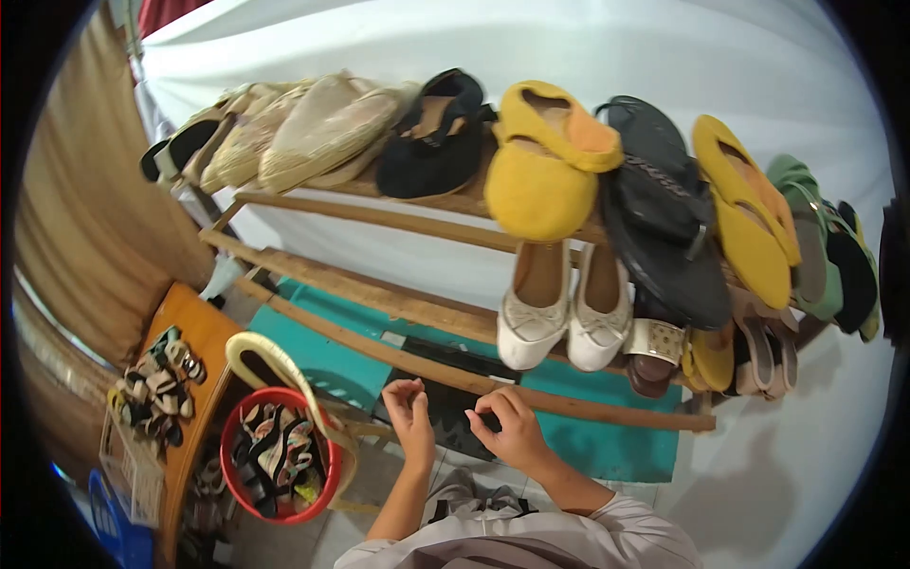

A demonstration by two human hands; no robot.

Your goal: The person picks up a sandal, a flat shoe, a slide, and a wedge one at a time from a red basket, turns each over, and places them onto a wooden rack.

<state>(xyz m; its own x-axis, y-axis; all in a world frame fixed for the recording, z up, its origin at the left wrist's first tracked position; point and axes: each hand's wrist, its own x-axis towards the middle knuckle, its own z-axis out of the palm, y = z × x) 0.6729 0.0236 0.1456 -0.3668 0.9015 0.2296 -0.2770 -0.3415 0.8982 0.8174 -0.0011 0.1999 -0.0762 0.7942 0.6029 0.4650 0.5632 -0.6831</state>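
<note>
My left hand (411,423) is raised in front of the rack's lower rail, its fingers loosely bent and slightly apart. Beside it, my right hand (515,431) has a curved thumb and index finger, with nothing visible between them. Neither hand touches a shoe. Closest above my right hand, a pair of white ballet flats (533,327) with bows sits on the second tier. The wooden shoe rack (379,358) carries yellow flats (538,194), a large black sandal (664,209), a black shoe (431,156) and beige woven shoes (327,142) on top.
At lower left, a red bucket (334,474) full of sandals stands by a cream chair (248,343). An orange table (194,318) bears more shoes (159,389) and a white basket (133,474). A teal panel (597,441) lies beneath the rack. White cloth (664,47) hangs behind.
</note>
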